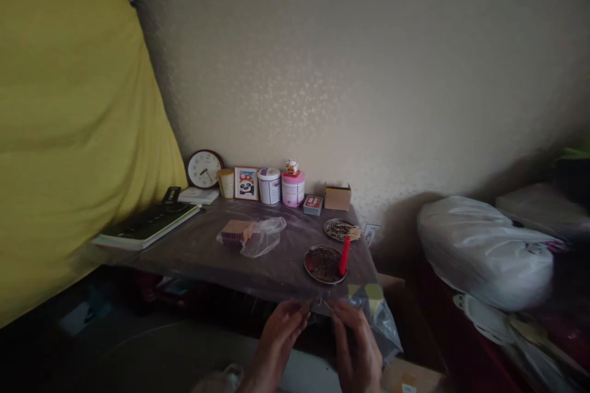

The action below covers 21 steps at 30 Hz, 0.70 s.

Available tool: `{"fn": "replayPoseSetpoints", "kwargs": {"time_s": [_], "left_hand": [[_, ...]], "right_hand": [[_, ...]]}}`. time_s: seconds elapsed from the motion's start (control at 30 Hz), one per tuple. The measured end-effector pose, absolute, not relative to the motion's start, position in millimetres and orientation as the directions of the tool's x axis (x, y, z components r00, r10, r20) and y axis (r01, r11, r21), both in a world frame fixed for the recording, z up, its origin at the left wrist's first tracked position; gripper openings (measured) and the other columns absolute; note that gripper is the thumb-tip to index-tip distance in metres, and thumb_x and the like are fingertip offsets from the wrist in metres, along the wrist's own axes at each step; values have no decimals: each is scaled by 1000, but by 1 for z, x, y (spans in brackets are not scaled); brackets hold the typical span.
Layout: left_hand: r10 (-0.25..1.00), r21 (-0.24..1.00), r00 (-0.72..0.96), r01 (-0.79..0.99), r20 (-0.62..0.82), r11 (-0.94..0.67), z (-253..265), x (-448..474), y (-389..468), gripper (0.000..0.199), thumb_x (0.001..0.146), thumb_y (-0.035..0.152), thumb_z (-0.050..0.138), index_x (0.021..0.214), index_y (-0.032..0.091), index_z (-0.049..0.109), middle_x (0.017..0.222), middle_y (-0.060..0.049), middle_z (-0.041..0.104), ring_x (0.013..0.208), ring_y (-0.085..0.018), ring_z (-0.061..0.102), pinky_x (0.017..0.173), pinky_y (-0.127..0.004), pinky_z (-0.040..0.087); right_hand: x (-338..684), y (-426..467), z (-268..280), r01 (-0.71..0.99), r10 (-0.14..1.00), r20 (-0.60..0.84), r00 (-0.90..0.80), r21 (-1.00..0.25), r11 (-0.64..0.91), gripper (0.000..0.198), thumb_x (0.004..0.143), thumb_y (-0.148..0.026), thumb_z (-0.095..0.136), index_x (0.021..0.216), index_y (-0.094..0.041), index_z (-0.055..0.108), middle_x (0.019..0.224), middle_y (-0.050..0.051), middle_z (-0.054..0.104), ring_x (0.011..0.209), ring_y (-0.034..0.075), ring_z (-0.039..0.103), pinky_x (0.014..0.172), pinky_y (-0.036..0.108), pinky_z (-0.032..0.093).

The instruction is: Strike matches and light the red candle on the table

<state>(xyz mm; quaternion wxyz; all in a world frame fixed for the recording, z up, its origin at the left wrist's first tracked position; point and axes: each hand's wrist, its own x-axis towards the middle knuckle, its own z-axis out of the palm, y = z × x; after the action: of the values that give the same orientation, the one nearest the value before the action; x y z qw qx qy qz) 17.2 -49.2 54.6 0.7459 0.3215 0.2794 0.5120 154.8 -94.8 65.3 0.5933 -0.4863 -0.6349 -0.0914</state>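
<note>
Just in front of the table's front edge, my two hands face each other. My left hand (286, 322) is closed on a small, dark brown thing, perhaps a matchbox, mostly hidden by the fingers. A thin, pale matchstick (327, 306) is pinched in my right hand (353, 331), pointing toward the left hand. Beyond them, a red candle (344, 256) stands upright at the right side of a round metal dish (306, 271) with dark contents. Behind it, a second dish (326, 234) holds many thin sticks, with pale ones bunched at its right.
A brown block-like stack (237, 232) lies beside crumpled clear plastic (265, 236). Along the wall are a clock (204, 169), a framed panda picture (246, 183), two tubs (270, 186), a card box (313, 205) and a cardboard box (338, 197). White bags (483, 252) sit at right.
</note>
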Motion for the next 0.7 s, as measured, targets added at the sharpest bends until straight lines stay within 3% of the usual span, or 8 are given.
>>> {"fn": "replayPoseSetpoints", "kwargs": {"time_s": [0.13, 0.2, 0.37, 0.53, 0.7], "left_hand": [[943, 760, 325, -596, -65, 258, 57, 18, -49, 22, 68, 27, 71, 87, 16, 67, 92, -8, 70, 92, -21, 61, 87, -34, 41], [937, 762, 347, -595, -43, 255, 62, 17, -52, 24, 69, 30, 71, 89, 16, 66, 100, -11, 69, 98, -23, 59, 91, -36, 40], [938, 779, 339, -568, -73, 266, 65, 13, -54, 27, 67, 33, 72, 88, 17, 67, 105, -12, 69, 99, -23, 59, 94, -37, 38], [940, 786, 337, -565, -59, 252, 55, 9, -51, 26, 71, 32, 69, 91, 17, 66, 104, -11, 68, 101, -24, 58, 94, -38, 38], [941, 784, 334, -570, -54, 247, 53, 10, -50, 24, 73, 31, 67, 94, 18, 66, 104, -10, 68, 103, -25, 57, 95, -39, 38]], "right_hand": [[162, -83, 47, 757, 578, 811, 89, -432, 490, 16, 89, -24, 47, 90, -24, 63, 84, 4, 70, 78, 18, 67, 71, 28, 54], [171, -72, 36, 774, 594, 787, 166, -477, 415, 21, 90, -27, 44, 84, -22, 64, 75, 4, 70, 68, 17, 66, 62, 27, 54], [183, -63, 40, 746, 604, 728, 326, -590, 309, 19, 91, -31, 46, 92, -20, 62, 88, 6, 69, 80, 19, 66, 73, 29, 52], [180, -70, 53, 608, 627, 640, 444, -730, 313, 23, 87, -38, 50, 87, -20, 64, 86, 5, 69, 80, 20, 65, 75, 30, 51], [172, -74, 54, 570, 622, 653, 433, -733, 373, 16, 86, -34, 53, 86, -21, 62, 82, 3, 69, 77, 18, 65, 71, 26, 52]]}}
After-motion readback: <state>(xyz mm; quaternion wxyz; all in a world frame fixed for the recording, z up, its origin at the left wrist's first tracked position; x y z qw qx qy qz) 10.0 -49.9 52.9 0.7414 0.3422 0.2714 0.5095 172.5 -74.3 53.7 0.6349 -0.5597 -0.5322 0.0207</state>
